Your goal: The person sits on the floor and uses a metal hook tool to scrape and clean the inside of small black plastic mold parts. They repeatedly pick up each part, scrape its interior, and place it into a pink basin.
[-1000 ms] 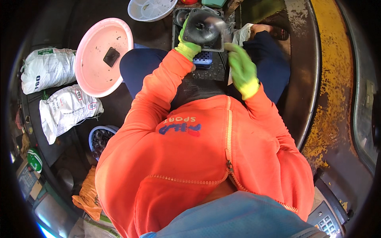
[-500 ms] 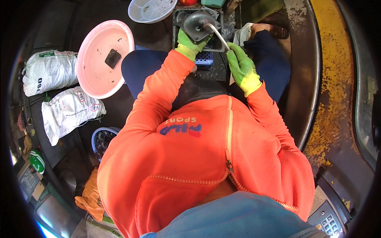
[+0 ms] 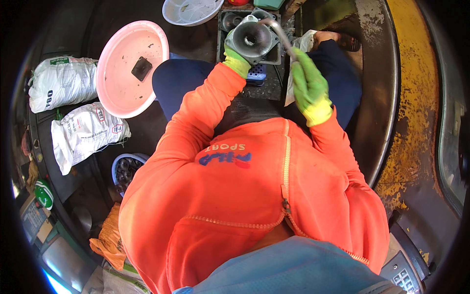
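Observation:
My left hand (image 3: 234,59), in a green and yellow glove, grips a dark grey funnel-shaped part (image 3: 264,43) with a wide flange and a hole in its middle. That part is held over a dark square crate (image 3: 222,48) with similar grey parts in it. My right hand (image 3: 309,84), gloved alike, is closed around a bent metal rod (image 3: 284,38). The curved end of the rod lies at the far edge of the funnel-shaped part; whether it touches cannot be made out.
A pink basin (image 3: 105,73) at the left holds a small black square piece (image 3: 142,69). Beyond it is a white plastic basket (image 3: 183,18). White sacks (image 3: 63,83) lie farther left, near a blue tub (image 3: 115,172) of dark parts. Another person's foot (image 3: 327,36) shows at the far right.
The funnel-shaped part has been tilted, its opening facing me more. The rod's bent end has come out of the cone to its far edge, and my right hand has shifted right.

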Demonstrator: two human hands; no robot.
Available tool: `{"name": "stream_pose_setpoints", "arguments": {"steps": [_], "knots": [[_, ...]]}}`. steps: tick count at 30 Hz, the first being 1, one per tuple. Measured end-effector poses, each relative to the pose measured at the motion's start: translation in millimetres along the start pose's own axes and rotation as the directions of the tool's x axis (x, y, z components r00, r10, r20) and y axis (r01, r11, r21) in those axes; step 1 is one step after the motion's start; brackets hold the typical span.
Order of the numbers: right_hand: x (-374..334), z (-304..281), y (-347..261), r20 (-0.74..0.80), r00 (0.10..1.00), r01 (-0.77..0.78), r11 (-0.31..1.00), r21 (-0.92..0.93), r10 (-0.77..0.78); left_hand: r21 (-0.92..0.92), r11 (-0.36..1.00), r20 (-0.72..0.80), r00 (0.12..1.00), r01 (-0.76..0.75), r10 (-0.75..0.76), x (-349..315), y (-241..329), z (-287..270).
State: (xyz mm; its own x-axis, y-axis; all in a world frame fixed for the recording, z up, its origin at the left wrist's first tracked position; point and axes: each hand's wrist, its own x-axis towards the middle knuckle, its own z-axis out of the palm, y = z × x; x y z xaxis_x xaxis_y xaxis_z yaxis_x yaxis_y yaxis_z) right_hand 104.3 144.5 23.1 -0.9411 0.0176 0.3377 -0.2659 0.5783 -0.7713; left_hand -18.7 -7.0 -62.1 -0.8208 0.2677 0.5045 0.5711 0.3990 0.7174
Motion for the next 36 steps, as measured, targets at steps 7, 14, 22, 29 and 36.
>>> {"name": "stream_pose_setpoints", "arguments": {"steps": [7,14,22,29,36], "knots": [[-1,7,2,0.358,0.837,-0.382,0.911,-0.157,0.413,-0.208,0.978,-0.105,0.994,-0.034,0.012,2,12,3],[-7,4,3,0.026,0.992,-0.127,0.95,0.287,0.125,-0.271,0.958,-0.114,0.991,-0.093,0.064,8,9,-5],[-10,18,35,0.223,0.936,-0.275,0.961,-0.013,0.271,-0.128,0.99,-0.024,0.998,-0.061,0.058,0,4,10],[2,-13,0,0.103,0.963,-0.248,0.969,-0.007,0.247,-0.257,0.966,0.006,1.0,-0.014,0.016,5,-16,14],[-4,11,-3,0.071,0.989,-0.133,0.989,0.058,0.129,-0.158,0.978,-0.048,0.99,-0.137,0.131,8,-15,1]]}}
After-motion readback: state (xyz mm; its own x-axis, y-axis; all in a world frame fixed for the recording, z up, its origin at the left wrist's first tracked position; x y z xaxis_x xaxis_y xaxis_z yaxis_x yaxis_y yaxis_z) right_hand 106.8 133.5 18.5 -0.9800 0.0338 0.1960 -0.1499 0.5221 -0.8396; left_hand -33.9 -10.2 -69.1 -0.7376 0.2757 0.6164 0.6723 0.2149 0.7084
